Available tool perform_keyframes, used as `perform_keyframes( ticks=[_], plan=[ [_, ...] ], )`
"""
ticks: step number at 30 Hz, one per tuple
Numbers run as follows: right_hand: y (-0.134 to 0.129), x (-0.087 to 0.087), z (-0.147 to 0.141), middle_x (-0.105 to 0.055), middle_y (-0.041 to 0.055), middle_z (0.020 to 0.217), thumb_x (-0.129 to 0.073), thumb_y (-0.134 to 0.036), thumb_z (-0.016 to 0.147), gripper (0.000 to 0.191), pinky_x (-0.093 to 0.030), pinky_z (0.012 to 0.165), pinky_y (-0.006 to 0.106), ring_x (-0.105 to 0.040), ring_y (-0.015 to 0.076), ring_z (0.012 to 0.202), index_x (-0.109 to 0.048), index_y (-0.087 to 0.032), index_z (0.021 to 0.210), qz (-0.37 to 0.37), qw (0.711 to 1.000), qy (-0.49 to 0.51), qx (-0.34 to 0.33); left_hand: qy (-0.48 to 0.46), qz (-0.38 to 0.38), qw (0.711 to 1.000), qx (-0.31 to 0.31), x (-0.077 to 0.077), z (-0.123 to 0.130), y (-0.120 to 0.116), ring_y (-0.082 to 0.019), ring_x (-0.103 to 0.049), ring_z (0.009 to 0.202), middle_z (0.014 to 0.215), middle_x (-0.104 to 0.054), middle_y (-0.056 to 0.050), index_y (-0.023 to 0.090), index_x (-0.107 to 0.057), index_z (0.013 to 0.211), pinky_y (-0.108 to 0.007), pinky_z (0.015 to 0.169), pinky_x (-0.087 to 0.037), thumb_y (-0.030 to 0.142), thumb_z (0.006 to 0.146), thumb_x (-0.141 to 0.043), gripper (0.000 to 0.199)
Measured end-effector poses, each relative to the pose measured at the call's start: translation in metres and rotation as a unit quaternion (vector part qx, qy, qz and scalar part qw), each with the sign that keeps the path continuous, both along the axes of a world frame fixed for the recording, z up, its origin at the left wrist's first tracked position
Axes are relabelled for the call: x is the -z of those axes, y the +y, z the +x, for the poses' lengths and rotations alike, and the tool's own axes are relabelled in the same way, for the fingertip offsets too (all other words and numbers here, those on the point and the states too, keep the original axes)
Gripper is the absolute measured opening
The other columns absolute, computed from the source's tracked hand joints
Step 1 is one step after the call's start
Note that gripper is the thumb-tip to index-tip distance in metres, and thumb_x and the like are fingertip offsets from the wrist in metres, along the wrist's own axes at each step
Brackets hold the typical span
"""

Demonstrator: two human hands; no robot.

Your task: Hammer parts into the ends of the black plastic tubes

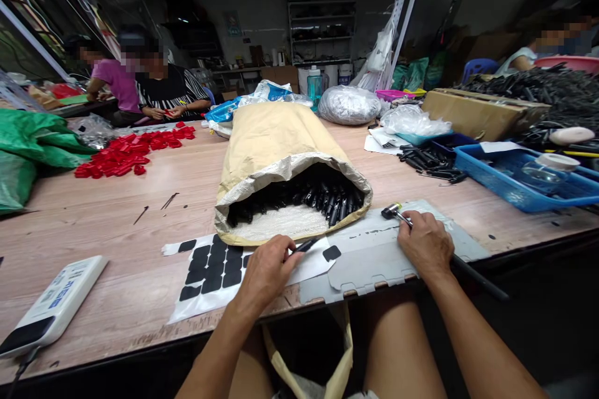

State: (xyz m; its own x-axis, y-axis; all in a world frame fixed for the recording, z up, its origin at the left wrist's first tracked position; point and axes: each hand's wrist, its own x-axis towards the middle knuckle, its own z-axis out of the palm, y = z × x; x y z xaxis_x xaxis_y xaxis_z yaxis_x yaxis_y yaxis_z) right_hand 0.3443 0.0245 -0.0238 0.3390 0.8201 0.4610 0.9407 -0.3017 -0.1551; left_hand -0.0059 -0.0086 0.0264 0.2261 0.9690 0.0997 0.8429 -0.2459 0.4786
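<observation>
My left hand (266, 269) is closed on a slim black piece (306, 244), its fingertips pinched around one end. Under and beside that hand lies a white sheet (176, 312) with rows of black rounded squares (218, 260). One loose black square (332, 253) sits to the right. In my right hand (427, 244) is a small hammer (482, 282), gripped by its shaft, the dark head pointing left over a grey board (369, 262). Just beyond both hands, an open paper sack (285, 131) lies on its side, with many black parts (334, 196) in its mouth.
Red pieces (121, 153) are heaped at the left near a green bag (42, 143). A white device (56, 299) with a cable lies front left. To the right stand a blue basket (510, 184) and a cardboard box (472, 113). Co-workers (171, 90) sit across the table.
</observation>
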Motion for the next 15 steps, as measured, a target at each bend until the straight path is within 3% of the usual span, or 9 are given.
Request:
perform_keyframes(
  ticks=[3,10,12,15],
  plan=[
    [0.0,-0.001,-0.001,-0.065,0.0103,0.105,-0.053,-0.029,0.095,0.026,-0.029,0.07,0.034,-0.054,0.0237,0.09,-0.069,-0.021,0.113,-0.007,1.0,0.004,0.002,-0.046,0.012,0.998,0.038,0.016,0.009,-0.004,-0.02,-0.06,0.085,0.091,-0.064,-0.002,0.023,-0.063,0.095,-0.031,0.076,-0.043,0.033,0.091,-0.062,0.011],
    [0.002,0.001,0.008,-0.067,0.0106,0.103,-0.052,-0.03,0.096,0.027,-0.034,0.073,0.034,-0.056,0.0241,0.091,-0.071,-0.021,0.114,-0.02,0.999,0.04,-0.009,-0.139,0.021,0.99,0.032,0.034,0.007,0.004,-0.019,-0.057,0.082,0.087,-0.06,-0.001,0.022,-0.067,0.095,-0.03,0.076,-0.042,0.027,0.086,-0.068,0.011],
    [0.0,-0.005,0.006,-0.067,0.0105,0.103,-0.052,-0.028,0.096,0.027,-0.038,0.075,0.034,-0.058,0.0236,0.091,-0.072,-0.02,0.111,0.015,0.998,0.064,-0.026,-0.152,0.009,0.988,0.025,0.035,0.006,0.005,-0.018,-0.056,0.08,0.085,-0.06,0.0,0.022,-0.068,0.095,-0.03,0.074,-0.042,0.027,0.084,-0.07,0.012],
    [-0.012,-0.021,-0.014,-0.069,0.01,0.103,-0.053,-0.027,0.095,0.025,-0.045,0.08,0.035,-0.062,0.0233,0.094,-0.071,-0.018,0.11,0.128,0.979,0.123,-0.096,-0.164,0.001,0.986,0.023,0.036,0.006,0.007,-0.017,-0.056,0.078,0.083,-0.059,0.001,0.022,-0.071,0.095,-0.029,0.074,-0.041,0.026,0.082,-0.071,0.014]
  ],
)
